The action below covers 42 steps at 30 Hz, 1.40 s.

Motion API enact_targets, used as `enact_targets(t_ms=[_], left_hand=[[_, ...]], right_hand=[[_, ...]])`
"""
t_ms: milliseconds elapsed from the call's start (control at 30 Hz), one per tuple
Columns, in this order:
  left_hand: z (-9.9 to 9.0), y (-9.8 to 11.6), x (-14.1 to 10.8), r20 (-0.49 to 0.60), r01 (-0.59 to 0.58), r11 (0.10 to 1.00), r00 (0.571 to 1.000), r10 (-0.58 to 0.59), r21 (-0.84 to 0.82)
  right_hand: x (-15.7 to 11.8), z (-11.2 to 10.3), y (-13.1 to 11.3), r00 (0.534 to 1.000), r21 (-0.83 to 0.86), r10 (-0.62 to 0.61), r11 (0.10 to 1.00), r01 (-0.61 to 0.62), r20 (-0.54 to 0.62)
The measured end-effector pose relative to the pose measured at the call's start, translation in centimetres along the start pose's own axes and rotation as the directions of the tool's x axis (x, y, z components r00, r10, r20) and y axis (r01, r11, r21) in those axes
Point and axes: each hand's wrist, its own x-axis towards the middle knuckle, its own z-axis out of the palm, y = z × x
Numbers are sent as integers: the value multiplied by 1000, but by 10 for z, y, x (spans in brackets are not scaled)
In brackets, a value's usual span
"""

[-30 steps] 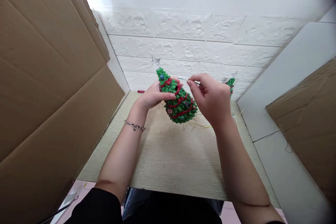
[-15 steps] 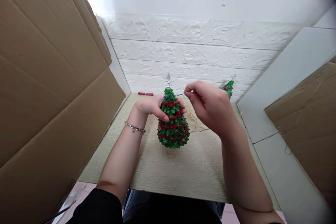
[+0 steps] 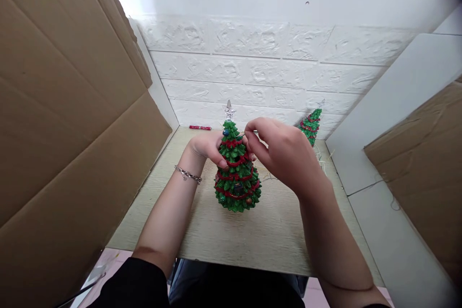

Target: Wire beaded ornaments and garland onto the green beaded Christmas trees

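Observation:
A green Christmas tree figure [image 3: 237,180] with red garlands, small ornaments and a clear star [image 3: 229,111] on top stands near the middle of the table. My left hand [image 3: 212,148] is wrapped round its upper part, thumb in front and fingertips showing at the right side. Close to the tree's upper right side, my right hand [image 3: 269,147] pinches a thin, dark, stick-like thing, whose tip touches or nearly touches the branches. Most of that thin thing is hidden by my fingers.
A second, similar tree [image 3: 311,127] leans at the back right, partly behind my right hand. A red marker-like stick [image 3: 200,128] lies by the back wall. Thin pale strings lie behind my right hand. Cardboard [image 3: 119,154] stands at the left, with more [image 3: 415,154] at the right.
My right hand has moved left and slightly down, bringing the thin thing to the tree. The held tree is tilted slightly differently, and more of the second tree shows.

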Motion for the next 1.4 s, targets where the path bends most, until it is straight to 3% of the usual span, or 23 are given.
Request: enact_targets(t_ms=[200,400,567,667,800,1033,1233,1400], left_hand=[[9,5,4,-74,53,993,995,-61,-105],[11,-6,7,-267,-41,975,964,-18,-216],[15,-4,15,-464,-156,942,886,0,-297],[17,-1,20,-542,-189,936,840,-3,-298],[17,-1,21,-528,-174,936,849,-15,-306],[20,-1,25,-534,-181,934,845,-13,-309],[18,-3,24,-529,-73,962,845,-81,-264],[14,-7,20,-548,-24,986,833,-73,-168]], right_hand=[[3,4,3,997,12,55,998,-54,-59],[7,13,11,993,104,100,990,-92,-67],[12,23,30,990,199,123,974,-107,-72],[15,25,42,996,211,72,976,-60,-51],[16,24,51,998,161,33,987,-25,-46],[15,29,47,993,-21,111,994,-112,-38],[12,29,51,997,-95,71,993,-74,-37],[13,22,53,992,-71,71,995,-64,102]])
